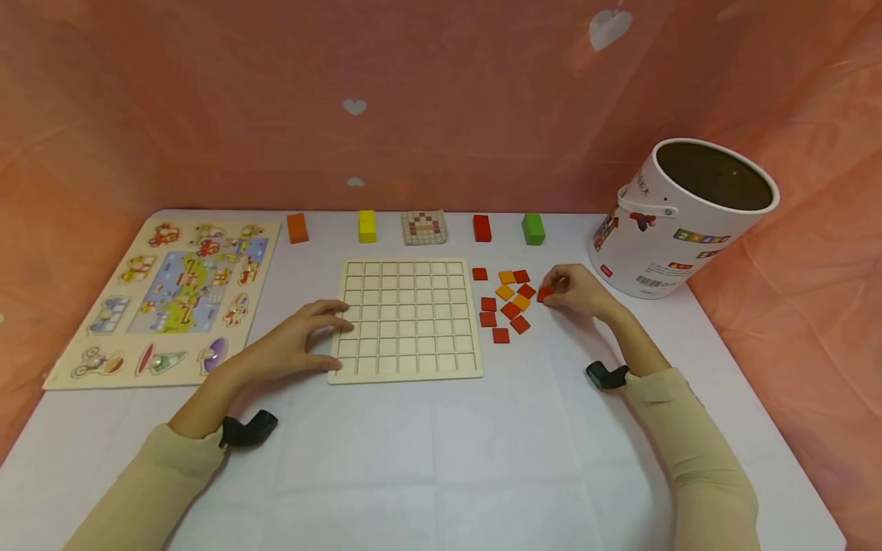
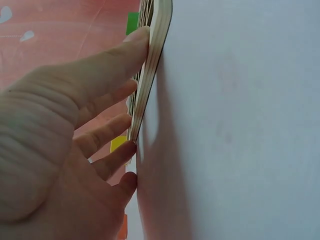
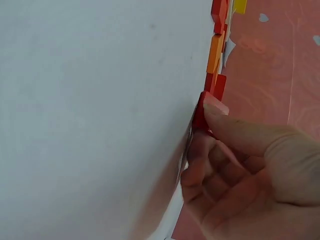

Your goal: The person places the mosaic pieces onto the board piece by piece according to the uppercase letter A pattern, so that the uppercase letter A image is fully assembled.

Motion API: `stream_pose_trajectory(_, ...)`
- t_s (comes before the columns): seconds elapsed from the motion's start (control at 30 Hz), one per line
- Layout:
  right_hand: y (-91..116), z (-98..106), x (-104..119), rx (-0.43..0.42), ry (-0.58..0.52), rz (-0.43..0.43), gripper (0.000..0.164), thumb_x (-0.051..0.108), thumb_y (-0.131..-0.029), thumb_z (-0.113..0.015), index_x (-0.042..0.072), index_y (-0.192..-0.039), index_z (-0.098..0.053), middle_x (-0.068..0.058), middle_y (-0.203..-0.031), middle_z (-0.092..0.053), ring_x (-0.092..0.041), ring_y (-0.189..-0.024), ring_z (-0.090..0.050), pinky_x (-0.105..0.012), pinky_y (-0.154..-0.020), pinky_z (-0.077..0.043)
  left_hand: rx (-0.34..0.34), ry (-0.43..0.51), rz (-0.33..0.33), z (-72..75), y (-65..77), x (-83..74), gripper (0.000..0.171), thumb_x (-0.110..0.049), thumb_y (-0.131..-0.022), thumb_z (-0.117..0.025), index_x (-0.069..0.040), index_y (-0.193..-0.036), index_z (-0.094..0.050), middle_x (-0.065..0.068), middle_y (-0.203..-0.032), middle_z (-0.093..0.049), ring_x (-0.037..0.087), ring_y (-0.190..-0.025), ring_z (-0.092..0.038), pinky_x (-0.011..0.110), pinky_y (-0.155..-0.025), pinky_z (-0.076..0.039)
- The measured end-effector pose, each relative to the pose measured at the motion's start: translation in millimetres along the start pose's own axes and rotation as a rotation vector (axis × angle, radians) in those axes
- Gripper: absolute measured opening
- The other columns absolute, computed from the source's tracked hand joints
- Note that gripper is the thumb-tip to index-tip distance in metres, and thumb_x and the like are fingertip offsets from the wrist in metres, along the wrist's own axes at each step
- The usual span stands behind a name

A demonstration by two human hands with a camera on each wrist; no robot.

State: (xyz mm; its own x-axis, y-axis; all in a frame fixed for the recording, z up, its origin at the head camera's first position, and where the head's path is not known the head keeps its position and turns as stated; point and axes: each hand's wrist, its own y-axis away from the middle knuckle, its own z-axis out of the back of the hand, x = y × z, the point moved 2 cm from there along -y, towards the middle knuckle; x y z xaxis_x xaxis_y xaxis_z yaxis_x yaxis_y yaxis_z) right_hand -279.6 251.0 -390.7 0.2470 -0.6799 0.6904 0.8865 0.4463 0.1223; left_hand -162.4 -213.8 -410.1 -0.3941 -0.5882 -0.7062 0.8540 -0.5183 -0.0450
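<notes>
A pale wooden grid board (image 1: 403, 321) lies flat on the white table. My left hand (image 1: 292, 340) rests at its left side, fingers spread and thumb at the lower left corner; in the left wrist view the thumb (image 2: 120, 57) lies along the board's edge. To the right of the board, my right hand (image 1: 579, 291) pinches a red square tile (image 1: 544, 294) between thumb and fingers. That tile (image 3: 201, 115) shows low against the table in the right wrist view. Between board and hand, several red tiles (image 1: 501, 335) and orange tiles (image 1: 505, 292) lie scattered, some touching.
A wooden picture puzzle (image 1: 186, 298) lies at the left. Along the back stand an orange block (image 1: 297, 228), a yellow block (image 1: 367, 227), a small mosaic-patterned piece (image 1: 424, 228), a red block (image 1: 481, 228) and a green block (image 1: 534, 229). A white bucket (image 1: 668, 237) stands back right.
</notes>
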Motion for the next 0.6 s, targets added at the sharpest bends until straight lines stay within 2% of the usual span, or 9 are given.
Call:
stream_pose_trajectory(0.17, -7.1, 3.2, 12.2, -0.054, -0.108, 0.014, 0.022, -0.002, -0.091, -0.068, -0.009, -0.111, -0.062, -0.023, -0.104, -0.062, -0.031, -0.090, -0.055, -0.016, -0.075, -0.048, 0.008, 0.021, 0.011, -0.8, -1.4, 1.6, 0.040, -0.018, -0.077, -0.087, -0.009, -0.112, -0.068, 0.019, -0.149, -0.040, 0.045, -0.143, -0.029, 0.062, -0.114, -0.021)
stream_pose_trajectory(0.3, -30.7, -2.7, 40.5, -0.065, -0.209, 0.042, 0.027, 0.001, -0.094, -0.065, -0.010, -0.118, -0.061, -0.024, -0.108, -0.060, -0.034, -0.089, -0.063, -0.023, -0.076, -0.055, 0.007, 0.026, 0.016, -0.6, -1.4, 1.7, 0.035, -0.016, -0.077, -0.087, -0.010, -0.106, -0.068, 0.019, -0.150, -0.039, 0.046, -0.143, -0.027, 0.063, -0.114, -0.020)
stream_pose_trajectory(0.43, -69.2, -25.7, 77.8, 0.017, -0.216, 0.151, 0.022, 0.000, -0.094, -0.065, -0.009, -0.113, -0.064, -0.020, -0.103, -0.061, -0.032, -0.087, -0.065, -0.030, -0.076, -0.057, 0.009, 0.035, 0.019, -0.8, -0.8, 2.4, 0.036, -0.017, -0.077, -0.087, -0.010, -0.107, -0.068, 0.020, -0.150, -0.039, 0.046, -0.143, -0.026, 0.063, -0.114, -0.019)
stream_pose_trajectory(0.53, -98.5, -46.0, 106.1, 0.096, -0.174, 0.240, 0.016, -0.002, -0.092, -0.066, -0.008, -0.107, -0.066, -0.017, -0.100, -0.065, -0.027, -0.089, -0.061, -0.030, -0.076, -0.054, 0.008, 0.043, 0.020, -1.2, -0.6, 3.7, 0.036, -0.018, -0.077, -0.087, -0.011, -0.107, -0.068, 0.019, -0.150, -0.039, 0.046, -0.144, -0.025, 0.063, -0.114, -0.019)
stream_pose_trajectory(0.6, -114.6, -58.2, 121.0, 0.146, -0.152, 0.270, 0.013, -0.003, -0.092, -0.066, -0.008, -0.104, -0.066, -0.015, -0.097, -0.065, -0.026, -0.088, -0.059, -0.030, -0.076, -0.053, 0.007, 0.047, 0.016, -1.8, -0.7, 4.8, 0.036, -0.020, -0.078, -0.087, -0.012, -0.108, -0.068, 0.019, -0.151, -0.039, 0.046, -0.144, -0.025, 0.064, -0.113, -0.019)
